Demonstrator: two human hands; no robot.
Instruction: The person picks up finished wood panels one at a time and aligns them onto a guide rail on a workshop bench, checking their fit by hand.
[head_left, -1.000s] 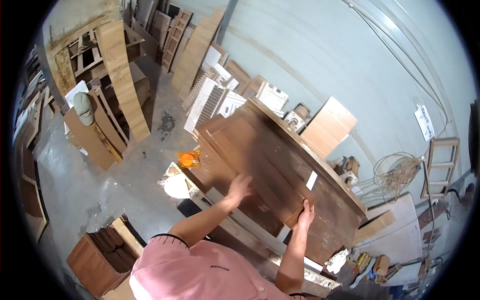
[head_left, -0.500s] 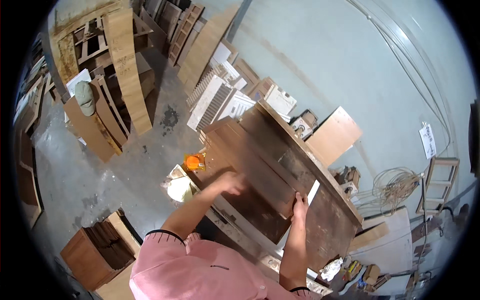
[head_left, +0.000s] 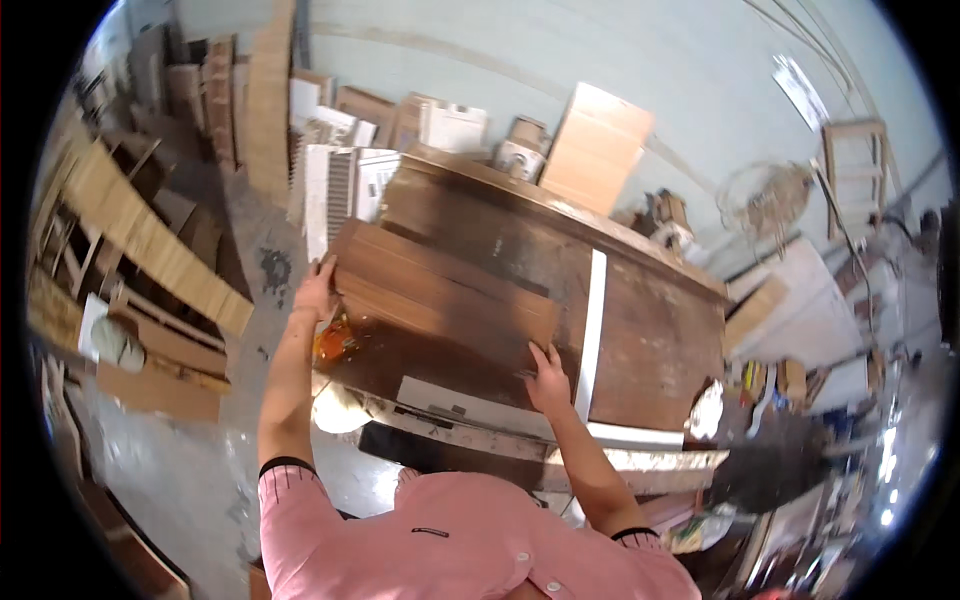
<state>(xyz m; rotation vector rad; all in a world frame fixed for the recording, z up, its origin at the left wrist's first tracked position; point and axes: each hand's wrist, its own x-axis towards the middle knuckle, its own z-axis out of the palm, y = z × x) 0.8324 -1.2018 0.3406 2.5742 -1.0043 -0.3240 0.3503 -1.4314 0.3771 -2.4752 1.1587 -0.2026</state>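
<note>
A long brown wooden board point(head_left: 440, 280), perhaps a stack of boards, lies across the left part of the dark workbench point(head_left: 655, 350). My left hand point(head_left: 316, 292) is closed round its left end, with the fingers at the edge. At the near right corner of the board, my right hand point(head_left: 547, 380) grips with fingers bent over the edge and the thumb hidden in part. An orange packet point(head_left: 336, 340) sits close to my left wrist, by the board's near left corner.
White strips point(head_left: 592, 335) mark the bench to the right of the board. A raised wooden rail point(head_left: 560, 215) runs along its far side. Beyond stand motor-like machines point(head_left: 521, 150) and a light panel point(head_left: 597, 145) against the wall. A crumpled white bag point(head_left: 705, 408) is at the right end.
My left hand has gone from a blurred spot over the board's near side to its left end. My right hand stays at the right end. The whole view has turned.
</note>
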